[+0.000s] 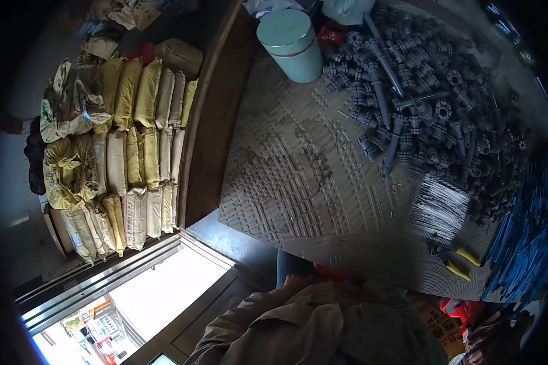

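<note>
The worktop (262, 121) is grey-brown, hatched. Along its far edge, the canister (299, 62) is pale green, banded brown; fittings (417, 59) are dark grey. Towards its near right corner, rods (439, 210) are silver, pliers (458, 271) yellow-handled, strips (520, 237) blue.

Passage over the tabletop (280, 128) lies between the wooden panel (216, 115) and grey fittings (417, 109), a canister (293, 52) blocking beyond.

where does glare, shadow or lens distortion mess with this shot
Head view: the bright opening at lower left is blown nearly white; the grey fittings sit in dim light; a soft shadow darkens the near edge of the tabletop; the brown panel looks bowed; the picture's corners fall to black.
</note>
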